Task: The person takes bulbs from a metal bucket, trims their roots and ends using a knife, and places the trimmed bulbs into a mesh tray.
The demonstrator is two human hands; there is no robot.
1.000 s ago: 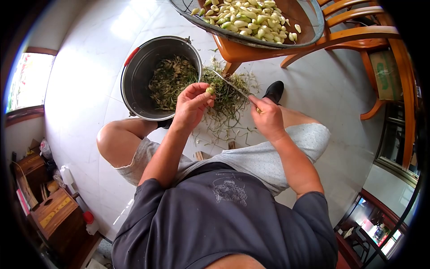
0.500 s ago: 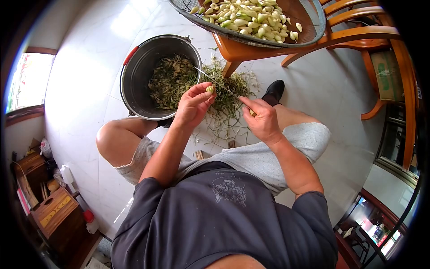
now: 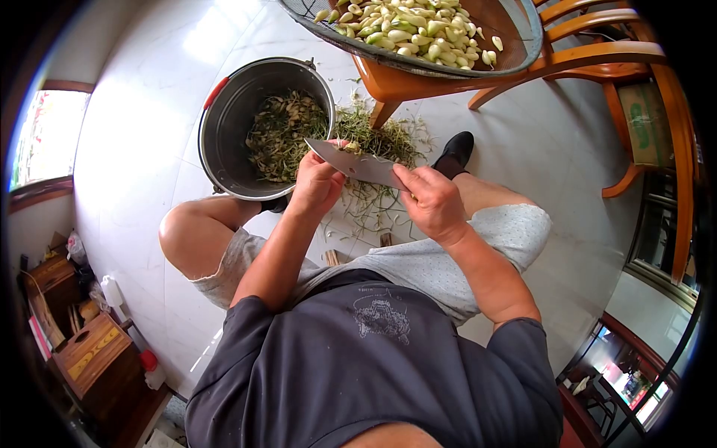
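Observation:
My right hand [image 3: 435, 203] is closed round the handle of a kitchen knife [image 3: 367, 168]. The broad blade lies flat-side up and points left across the fingers of my left hand [image 3: 317, 183]. A small whitish-green onion-like bulb [image 3: 353, 148] is pinched in those left fingers, at the far edge of the blade and partly hidden by it. Just beyond my left hand stands a metal bucket [image 3: 209, 149] with a red grip on its handle. Untrimmed bulbs with stalks [image 3: 287, 134] lie inside it. Green and pale trimmings [image 3: 385, 138] are heaped on the floor beyond the blade.
A round mesh basket [image 3: 523, 52] of pale trimmed bulbs [image 3: 426, 33] rests on a wooden chair [image 3: 392, 82] ahead. My shod foot [image 3: 459, 149] is right of the trimmings. Wooden boxes [image 3: 97, 355] stand at lower left, and a cardboard box [image 3: 646, 127] is at right.
The knife blade has turned from edge-on to showing its flat side. It has come nearer, over my left fingers and against the bulb. My right hand has shifted slightly.

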